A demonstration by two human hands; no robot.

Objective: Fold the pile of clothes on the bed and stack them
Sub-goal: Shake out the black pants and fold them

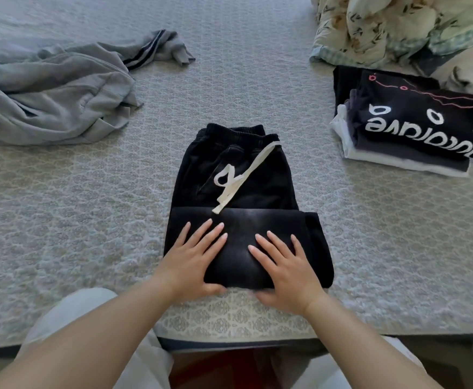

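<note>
Black drawstring trousers (240,203) lie mid-bed on grey patterned bedspread (89,220), lower part doubled up over body, white cord (235,178) loose on top. Left hand (193,262) and right hand (285,270) flat on fold, fingers spread, thumbs tucked under near edge. Judged step: mid-fold. Next: roll fold toward waistband, carry right of trousers onto folded black printed stack (415,127). Crumpled grey sweatshirt (47,91) left of trousers, unfolded.

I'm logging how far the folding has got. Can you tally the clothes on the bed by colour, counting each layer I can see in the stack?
Black: 2, the trousers under both hands and the printed top on the stack
Dark grey: 1, the folded layer under the printed top
White: 1, the bottom layer of the stack
Light grey: 1, the unfolded garment at far left
Total: 5
</note>
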